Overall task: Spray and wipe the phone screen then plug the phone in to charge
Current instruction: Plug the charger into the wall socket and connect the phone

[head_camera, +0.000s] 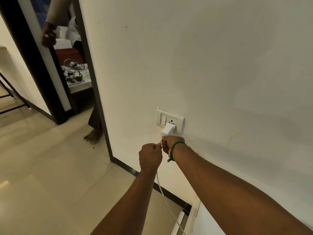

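Head view looks down a pale wall [220,65] at a white socket plate [170,119] set low on it. A white charger [168,129] sits plugged into the plate and sticks out toward the camera.

Both hands meet just below the charger. The right hand [171,143] has a green bracelet [176,150] on its wrist. Its fingers [165,145] are curled tight around the top end of the cable [160,184], right at the charger's lower face. Whether the cable end is seated in the charger cannot be told, because the fingers cover the joint.

The left hand [150,156] is just beside the right, the knuckles almost touching. Its fingers [156,146] are curled in, with the thumb and fingertips pinching the cable a little below the right hand's grip. The pinch itself faces away and is mostly hidden.

From under the left wrist the cable hangs down past the forearm and runs off the bottom edge, so its far end is cut off.

At the left is a doorway [88,65] onto a tiled floor [50,167]. A second person is partly seen there: a blurred hand [48,35] and a bare foot [93,136]. Small objects on a surface inside the room are too blurred to name.
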